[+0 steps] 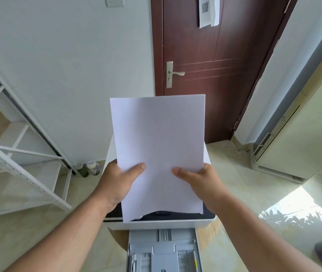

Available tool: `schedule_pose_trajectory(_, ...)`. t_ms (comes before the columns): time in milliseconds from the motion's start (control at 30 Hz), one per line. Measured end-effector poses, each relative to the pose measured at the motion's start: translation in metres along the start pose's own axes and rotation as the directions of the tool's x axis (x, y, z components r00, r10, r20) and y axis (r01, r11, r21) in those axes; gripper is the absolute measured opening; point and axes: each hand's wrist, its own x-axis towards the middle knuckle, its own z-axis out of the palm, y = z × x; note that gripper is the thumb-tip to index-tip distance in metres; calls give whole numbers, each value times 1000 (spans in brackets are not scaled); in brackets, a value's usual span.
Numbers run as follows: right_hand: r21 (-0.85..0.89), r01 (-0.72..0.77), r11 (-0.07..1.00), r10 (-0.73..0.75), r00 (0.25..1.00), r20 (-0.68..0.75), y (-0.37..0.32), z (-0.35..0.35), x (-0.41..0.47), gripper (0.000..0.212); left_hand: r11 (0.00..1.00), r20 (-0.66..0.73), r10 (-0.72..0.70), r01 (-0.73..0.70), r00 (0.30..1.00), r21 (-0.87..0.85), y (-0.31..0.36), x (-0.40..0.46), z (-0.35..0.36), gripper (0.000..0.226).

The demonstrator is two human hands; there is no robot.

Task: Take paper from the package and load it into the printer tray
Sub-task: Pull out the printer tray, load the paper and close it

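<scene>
**White paper held upright over an open printer tray**

Both hands pinch a paper stack (158,154) at centre frame: left hand (117,183) on its left edge, right hand (199,183) on its right, thumbs in front. The stack's long axis runs top to bottom. The empty grey tray (164,252) sits pulled out at bottom centre, below both hands, under the white printer (156,224).

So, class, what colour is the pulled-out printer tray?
Grey, the printer tray shows best in the head view.
</scene>
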Motion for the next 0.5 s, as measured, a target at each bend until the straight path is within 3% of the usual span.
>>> schedule_pose_trajectory(200,22,-135,991,134,991,23,13,1,-39,15,994,9,-107,107,994,-14,-21,-42,-1,24)
schedule_pose_trajectory(333,-29,-209,977,211,974,78,42,2,-78,34,972,7,-225,225,974,-62,-48,-70,-14,17)
schedule_pose_trajectory(500,58,-319,946,315,947,67,88,17,-144,36,925,47,-368,371,929,-82,-84,-104,-31,27)
